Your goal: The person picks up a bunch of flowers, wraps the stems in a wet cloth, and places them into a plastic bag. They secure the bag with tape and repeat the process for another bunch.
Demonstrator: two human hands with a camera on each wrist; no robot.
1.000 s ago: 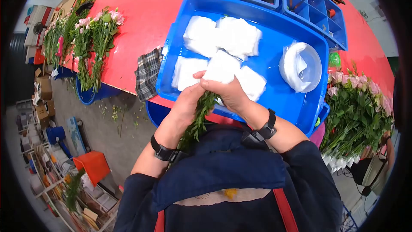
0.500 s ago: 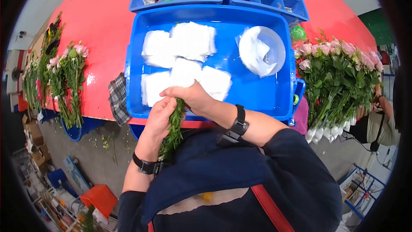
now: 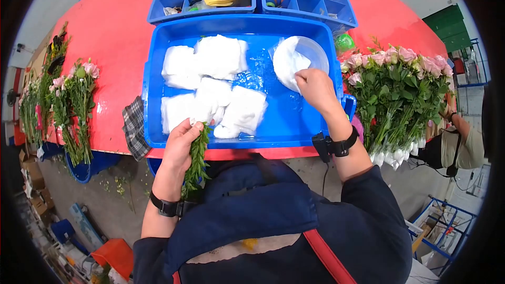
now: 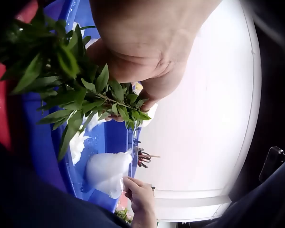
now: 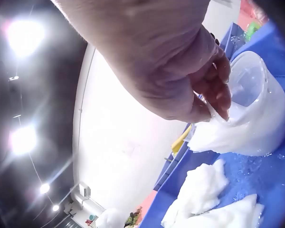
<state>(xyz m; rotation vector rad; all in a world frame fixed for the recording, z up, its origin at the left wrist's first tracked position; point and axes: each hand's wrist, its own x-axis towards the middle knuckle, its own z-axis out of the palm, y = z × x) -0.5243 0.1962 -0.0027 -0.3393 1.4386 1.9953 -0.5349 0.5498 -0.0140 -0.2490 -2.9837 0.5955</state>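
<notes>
Left hand [image 3: 181,144]: fingers curled, pinching leafy stems [image 3: 196,160] at the tray's near edge, left of centre. Right hand [image 3: 317,90]: fingertips closed on a white sheet [image 5: 206,137] at the clear tub [image 3: 320,57], inside the far right corner of the blue tray [image 3: 294,129]. White pads [image 3: 218,58] lie left.

Bright overhead lamps flare; head view's edges curve darkly.
</notes>
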